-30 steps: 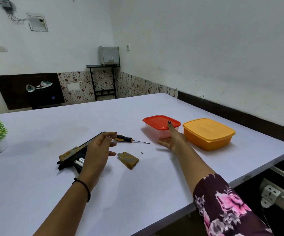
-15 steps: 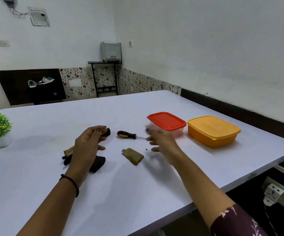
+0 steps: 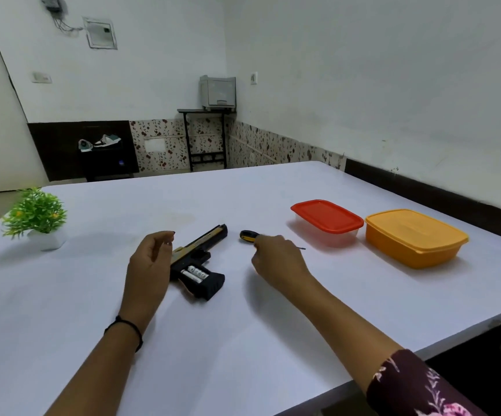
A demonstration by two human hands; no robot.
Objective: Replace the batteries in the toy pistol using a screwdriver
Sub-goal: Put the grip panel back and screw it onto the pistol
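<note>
The toy pistol [image 3: 201,253], black and tan, lies on its side on the white table [image 3: 243,340]. Its grip compartment is open, showing two white batteries [image 3: 196,273]. My left hand [image 3: 150,265] hovers just left of the pistol's rear with loosely curled fingers that hold nothing. My right hand [image 3: 277,261] is curled palm-down to the pistol's right, covering the screwdriver's shaft. Only the screwdriver's black-and-yellow handle [image 3: 247,235] and its metal tip show. The tan battery cover is hidden, and I cannot tell what the right fingers hold.
A red-lidded clear box [image 3: 327,219] and an orange lidded box [image 3: 414,237] stand at the right of the table. A small potted plant [image 3: 37,219] sits at the far left. The table's near edge runs diagonally at lower right.
My right hand drew back from the red-lidded box to the spot by the screwdriver and battery cover. My left hand came off the pistol, which now lies with its batteries showing.
</note>
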